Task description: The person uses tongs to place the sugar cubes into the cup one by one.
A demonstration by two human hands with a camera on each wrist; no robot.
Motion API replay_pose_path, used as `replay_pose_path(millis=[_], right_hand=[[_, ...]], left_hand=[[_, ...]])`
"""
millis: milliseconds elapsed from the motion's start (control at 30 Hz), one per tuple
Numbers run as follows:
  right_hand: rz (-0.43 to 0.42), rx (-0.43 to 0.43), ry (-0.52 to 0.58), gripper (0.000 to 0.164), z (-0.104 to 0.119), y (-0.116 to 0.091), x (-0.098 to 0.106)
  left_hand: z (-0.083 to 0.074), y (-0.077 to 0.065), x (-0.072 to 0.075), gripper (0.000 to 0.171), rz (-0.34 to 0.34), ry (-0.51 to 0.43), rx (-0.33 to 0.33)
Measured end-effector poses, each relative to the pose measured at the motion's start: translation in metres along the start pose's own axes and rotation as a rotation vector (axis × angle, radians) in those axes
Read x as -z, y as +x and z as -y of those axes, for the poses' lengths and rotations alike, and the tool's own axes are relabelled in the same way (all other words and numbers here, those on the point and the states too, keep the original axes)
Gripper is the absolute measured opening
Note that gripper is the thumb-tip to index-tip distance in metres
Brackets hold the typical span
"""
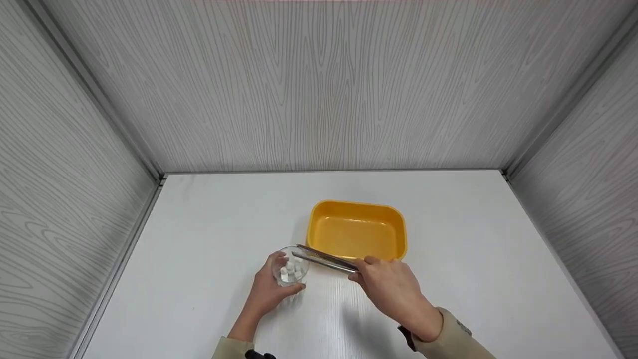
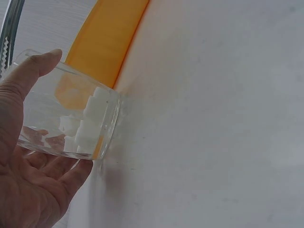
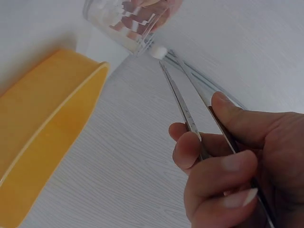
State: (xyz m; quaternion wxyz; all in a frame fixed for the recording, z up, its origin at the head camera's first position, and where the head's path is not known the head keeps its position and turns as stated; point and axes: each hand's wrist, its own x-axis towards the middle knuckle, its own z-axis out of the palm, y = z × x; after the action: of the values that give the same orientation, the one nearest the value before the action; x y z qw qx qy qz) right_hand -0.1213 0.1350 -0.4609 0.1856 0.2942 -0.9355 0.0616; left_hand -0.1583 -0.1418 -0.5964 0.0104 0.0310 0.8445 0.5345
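Observation:
My left hand (image 1: 264, 291) grips a clear glass cup (image 2: 45, 107) around its side, thumb on one side and fingers on the other. Several white cubes (image 1: 291, 272) are gathered toward the bottom of the cup. Long metal tweezers (image 3: 183, 104) with serrated tips are pinched between the thumb and fingers of my right hand (image 1: 394, 289). Their two tips stand slightly apart at the cup's rim. In the right wrist view one white cube (image 3: 158, 51) shows right by those tips, at the cup's mouth.
A yellow-orange rectangular tub (image 1: 359, 203) stands on the white table (image 1: 224, 214), just beyond the hands, and the tweezers cross over its near left corner in the head view. Pale wood-grain panels (image 1: 319, 89) enclose the table at the back and both sides.

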Motion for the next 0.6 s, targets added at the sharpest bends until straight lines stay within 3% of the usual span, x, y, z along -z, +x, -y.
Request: replay_pose_path(millis=[400,600], right_hand=[[0.025,-0.030,-0.015,0.027,-0.008,-0.001,-0.003],[-0.005,-0.070,-0.014,0.030,-0.018,-0.002,-0.004]], left_hand=[[0.000,0.000,0.001,0.090,-0.001,-0.013,-0.020],[0.000,0.000,-0.001,0.088,-0.007,0.004,-0.021]])
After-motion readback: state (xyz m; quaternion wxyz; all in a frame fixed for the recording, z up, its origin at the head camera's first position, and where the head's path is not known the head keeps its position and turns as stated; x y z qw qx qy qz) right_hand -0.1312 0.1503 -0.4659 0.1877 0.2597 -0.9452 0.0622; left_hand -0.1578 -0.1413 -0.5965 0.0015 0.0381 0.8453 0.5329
